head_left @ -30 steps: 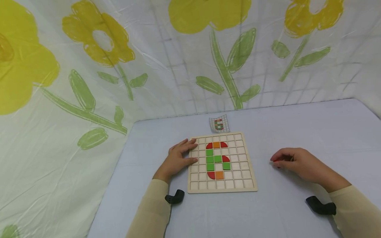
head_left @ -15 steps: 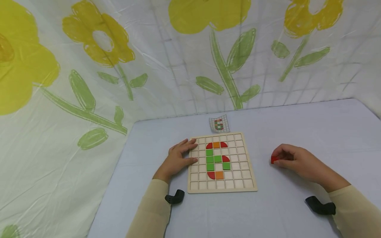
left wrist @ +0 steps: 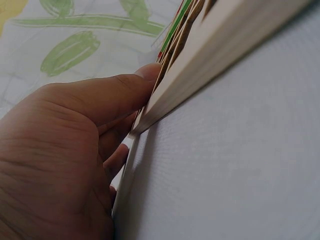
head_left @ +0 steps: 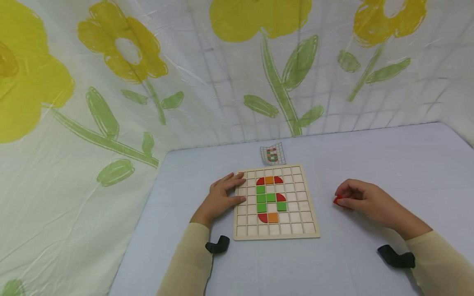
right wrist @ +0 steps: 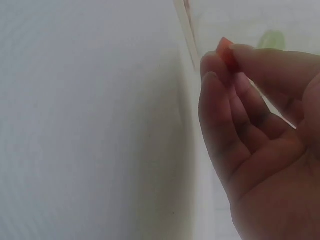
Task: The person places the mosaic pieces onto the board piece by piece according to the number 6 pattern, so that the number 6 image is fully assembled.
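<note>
A wooden grid board (head_left: 298, 228) lies on the table, holding several green squares (head_left: 261, 198), red quarter-round pieces (head_left: 279, 180) and two orange squares (head_left: 273, 218). My left hand (head_left: 222, 196) rests at its left side, the fingertips and thumb reaching over the rim with fingers fairly straight. In the left wrist view the thumb (left wrist: 122, 92) lies on the board's edge (left wrist: 200, 65). To the right of the board, my right hand (head_left: 374, 205) pinches a small red piece (right wrist: 227, 54) between thumb and fingertips, apart from the board. The fingers cover much of that piece.
Behind the board lies a slightly curled paper card (head_left: 273, 155) printed with a grid and a coloured pattern. A white cloth covers the table (head_left: 281, 267). A curtain with yellow flowers (head_left: 126, 51) hangs behind and to the left.
My right hand turns the red piece in its fingertips: it showed a flat square-looking face half a second ago, now a corner. The hand has shifted slightly left. My left hand and the board stay put.
</note>
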`<action>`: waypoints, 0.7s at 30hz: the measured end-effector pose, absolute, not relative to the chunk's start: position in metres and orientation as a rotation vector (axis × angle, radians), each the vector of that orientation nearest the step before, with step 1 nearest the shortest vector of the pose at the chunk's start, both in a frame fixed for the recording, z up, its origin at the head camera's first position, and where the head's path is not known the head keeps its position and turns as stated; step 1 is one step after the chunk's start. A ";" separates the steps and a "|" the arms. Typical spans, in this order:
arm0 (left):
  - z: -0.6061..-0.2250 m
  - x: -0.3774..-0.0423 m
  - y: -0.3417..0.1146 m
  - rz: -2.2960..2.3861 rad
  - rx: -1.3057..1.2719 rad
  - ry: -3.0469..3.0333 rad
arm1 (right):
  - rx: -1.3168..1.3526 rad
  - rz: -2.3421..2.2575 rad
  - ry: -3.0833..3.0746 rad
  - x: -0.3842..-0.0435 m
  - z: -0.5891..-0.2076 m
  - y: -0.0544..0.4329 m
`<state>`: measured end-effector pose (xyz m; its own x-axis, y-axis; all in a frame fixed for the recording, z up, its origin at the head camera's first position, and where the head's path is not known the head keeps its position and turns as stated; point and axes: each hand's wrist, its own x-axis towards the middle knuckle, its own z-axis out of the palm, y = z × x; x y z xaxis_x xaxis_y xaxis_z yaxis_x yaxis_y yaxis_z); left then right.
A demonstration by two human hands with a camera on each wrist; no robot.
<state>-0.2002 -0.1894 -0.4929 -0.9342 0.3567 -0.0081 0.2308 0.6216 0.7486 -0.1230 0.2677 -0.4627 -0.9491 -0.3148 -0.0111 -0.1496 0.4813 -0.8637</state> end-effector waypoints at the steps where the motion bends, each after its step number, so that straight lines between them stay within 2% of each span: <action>1: -0.493 -0.200 -0.189 1.207 0.493 2.687 | -0.402 -1.465 2.557 -0.123 -0.462 0.267; 21: -0.492 -0.199 -0.188 1.208 0.452 2.688 | -0.371 -1.556 2.537 -0.120 -0.459 0.257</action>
